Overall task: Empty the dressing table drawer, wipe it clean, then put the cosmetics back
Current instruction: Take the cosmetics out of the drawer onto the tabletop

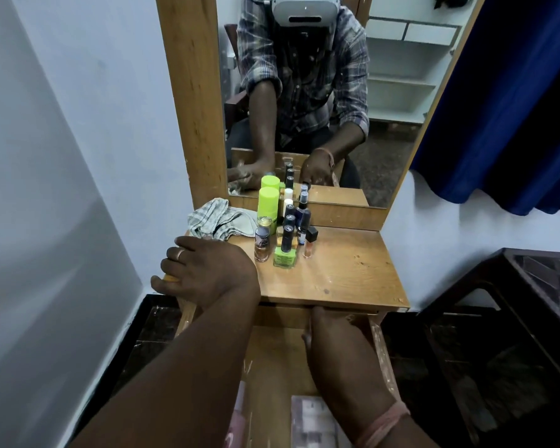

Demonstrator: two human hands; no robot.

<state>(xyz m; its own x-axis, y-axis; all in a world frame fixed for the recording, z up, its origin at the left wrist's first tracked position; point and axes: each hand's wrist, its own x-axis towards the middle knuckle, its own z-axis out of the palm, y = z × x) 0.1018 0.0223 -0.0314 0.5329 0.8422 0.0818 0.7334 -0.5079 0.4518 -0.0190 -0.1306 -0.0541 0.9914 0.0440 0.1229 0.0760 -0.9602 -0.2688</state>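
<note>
The wooden surface point(343, 273) holds a tight bunch of cosmetics point(285, 227) near its 11 o'clock corner, close to the mirror point(304, 92). In the bunch, one tall bright green can point(268, 203) stands at the back, one green nail polish bottle point(285, 256) with a dark cap stands at the front, one small brown jar point(262, 240) is at its 9 o'clock, and one little clear bottle point(308, 247) with a black square cap is at its 3 o'clock. Several more dark-capped bottles stand between them; they are too crowded to count. The labels are too small to read. One checked cloth point(219, 221) lies crumpled at 9 o'clock of the bunch. The left hand point(204, 270) grips the surface's left edge with curled fingers and wears one ring point(180, 253). The open drawer point(278, 350) sits at 6 o'clock, under the surface. The right hand point(333, 328) reaches deep into the drawer; its fingers are hidden, so I cannot tell if it holds anything. One pink band point(382, 425) is on that wrist.
</note>
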